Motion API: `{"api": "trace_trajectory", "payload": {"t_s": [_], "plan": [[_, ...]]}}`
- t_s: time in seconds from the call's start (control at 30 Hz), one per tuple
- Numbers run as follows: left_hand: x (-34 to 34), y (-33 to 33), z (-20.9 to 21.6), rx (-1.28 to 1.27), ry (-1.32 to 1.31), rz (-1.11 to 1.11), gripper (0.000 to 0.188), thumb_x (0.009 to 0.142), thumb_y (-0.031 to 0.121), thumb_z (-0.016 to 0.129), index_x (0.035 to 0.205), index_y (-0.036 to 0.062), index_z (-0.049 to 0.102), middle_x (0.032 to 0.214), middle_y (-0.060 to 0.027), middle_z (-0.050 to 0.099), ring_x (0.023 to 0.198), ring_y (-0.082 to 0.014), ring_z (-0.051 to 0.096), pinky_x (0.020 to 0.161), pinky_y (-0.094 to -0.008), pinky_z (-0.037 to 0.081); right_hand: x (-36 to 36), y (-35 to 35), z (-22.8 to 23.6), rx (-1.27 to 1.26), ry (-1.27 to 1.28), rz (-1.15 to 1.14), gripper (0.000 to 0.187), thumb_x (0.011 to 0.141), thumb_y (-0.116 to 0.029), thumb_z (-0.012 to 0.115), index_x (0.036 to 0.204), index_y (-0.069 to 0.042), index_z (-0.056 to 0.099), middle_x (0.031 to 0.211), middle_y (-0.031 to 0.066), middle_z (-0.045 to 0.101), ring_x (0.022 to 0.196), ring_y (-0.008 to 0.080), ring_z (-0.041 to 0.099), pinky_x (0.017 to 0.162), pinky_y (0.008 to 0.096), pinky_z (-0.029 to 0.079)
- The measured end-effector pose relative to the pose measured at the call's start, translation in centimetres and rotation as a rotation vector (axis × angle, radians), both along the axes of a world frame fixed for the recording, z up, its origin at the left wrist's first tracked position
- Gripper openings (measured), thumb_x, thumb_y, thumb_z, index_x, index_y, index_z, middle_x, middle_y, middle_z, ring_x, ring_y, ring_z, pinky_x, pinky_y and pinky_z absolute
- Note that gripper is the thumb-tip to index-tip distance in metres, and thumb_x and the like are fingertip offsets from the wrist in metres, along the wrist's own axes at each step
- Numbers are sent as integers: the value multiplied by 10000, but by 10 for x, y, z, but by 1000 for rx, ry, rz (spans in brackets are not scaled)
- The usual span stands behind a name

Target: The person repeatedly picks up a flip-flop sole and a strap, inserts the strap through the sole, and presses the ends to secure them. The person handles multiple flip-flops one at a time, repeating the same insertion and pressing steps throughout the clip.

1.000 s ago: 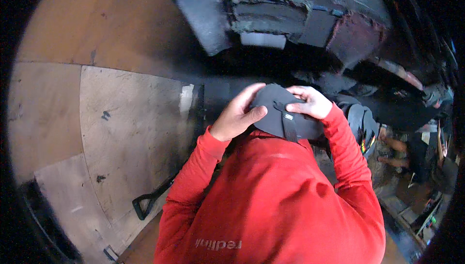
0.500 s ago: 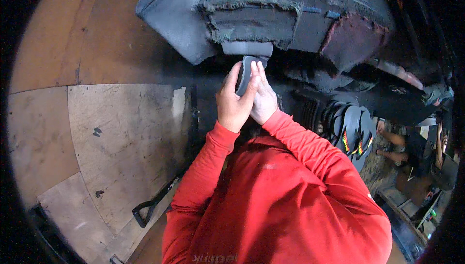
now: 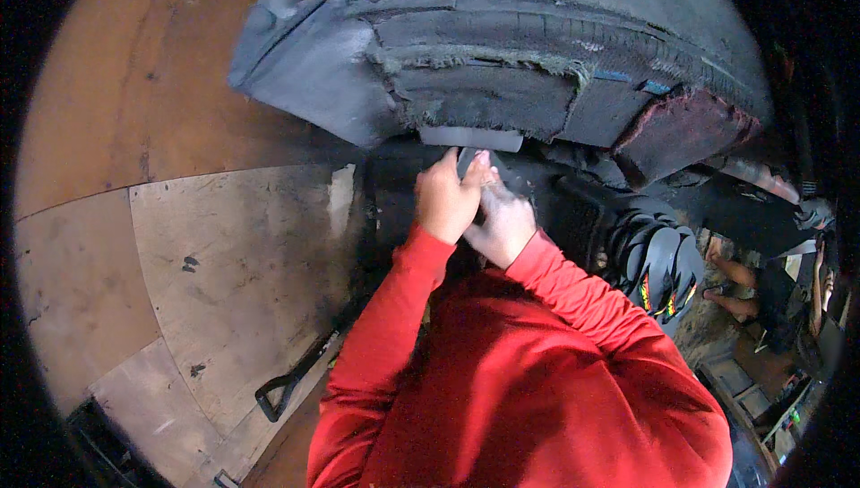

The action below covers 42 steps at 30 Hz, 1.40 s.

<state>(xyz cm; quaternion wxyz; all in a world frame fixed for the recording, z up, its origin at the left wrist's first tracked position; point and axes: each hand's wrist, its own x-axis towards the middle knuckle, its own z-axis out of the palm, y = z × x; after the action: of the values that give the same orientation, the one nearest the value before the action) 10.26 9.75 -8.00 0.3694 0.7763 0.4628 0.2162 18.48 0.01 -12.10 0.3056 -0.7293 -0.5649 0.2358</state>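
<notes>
A dark grey sandal sole [image 3: 465, 162] is gripped between both of my hands, mostly hidden by the fingers. My left hand [image 3: 445, 198] closes on its left side, thumb laid across toward the right. My right hand [image 3: 507, 219], dusted pale, is curled round the other side, its fingertips beside the left thumb. Just beyond the fingers is a smooth light grey roller-like surface [image 3: 470, 138], below a dusty hood [image 3: 484, 98] edged with frayed cloth. The sole's far end is at or close to that surface; whether they touch I cannot tell.
To the right is a stack of dark sandal soles [image 3: 658, 259] with coloured marks. A wooden panel [image 3: 242, 255] covers the left, with a black handle [image 3: 278, 396] near its lower edge. Another person's legs [image 3: 733, 286] show at far right. A reddish cloth flap [image 3: 681, 134] hangs from the hood.
The hood and roller-like surface sit lower in the picture. My hands have shifted slightly down and right, the right fingers have bent, and less of the sole shows.
</notes>
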Motion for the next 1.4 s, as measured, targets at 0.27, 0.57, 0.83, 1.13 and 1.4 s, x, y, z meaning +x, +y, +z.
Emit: {"api": "trace_trajectory", "payload": {"t_s": [0.27, 0.57, 0.83, 1.13, 1.4], "plan": [[-17, -24, 1, -84, -239, 117, 329, 937, 224, 684, 1164, -13, 660, 977, -183, 734, 859, -217, 731, 723, -339, 553, 2, -6, 5, 237, -226, 35, 649, 758, -196, 721, 1369, -59, 548, 1514, 271, 375, 1271, 453, 527, 926, 399, 550], [-55, -63, 8, 172, -363, 77, 469, 905, 148, 677, 1314, -51, 562, 1297, -234, 608, 1200, -376, 600, 1003, -413, 478, -7, -18, -2, 538, -344, 183, 482, 759, -169, 749, 1187, -5, 599, 1440, 281, 453, 1315, 520, 440, 1042, 538, 449], [-104, -77, 45, 302, -258, -51, 499, 854, 61, 717, 1310, -61, 554, 1302, -256, 588, 1220, -410, 571, 1041, -446, 443, 1, -3, -17, -33, 1860, -96, 545, 1023, -232, 527, 1499, -234, 263, 1345, 159, 529, 1201, 339, 586, 966, 542, 528], [-55, -30, 60, 256, 37, -47, 457, 959, 225, 645, 1319, -37, 539, 1273, -230, 599, 1163, -362, 599, 983, -408, 462, 16, 52, -65, -45, 2137, 58, 388, 1010, -167, 559, 1336, -51, 384, 1264, 157, 571, 1084, 330, 653, 872, 504, 598], [8, -21, 38, -60, -9, -85, 395, 959, 207, 615, 1273, -27, 563, 1124, -267, 658, 1038, -421, 660, 846, -422, 526, 67, -5, -65, -319, 2033, -336, 987, 932, -238, 690, 1569, -262, -63, 1299, 139, 537, 1082, 313, 637, 845, 558, 586]]}}
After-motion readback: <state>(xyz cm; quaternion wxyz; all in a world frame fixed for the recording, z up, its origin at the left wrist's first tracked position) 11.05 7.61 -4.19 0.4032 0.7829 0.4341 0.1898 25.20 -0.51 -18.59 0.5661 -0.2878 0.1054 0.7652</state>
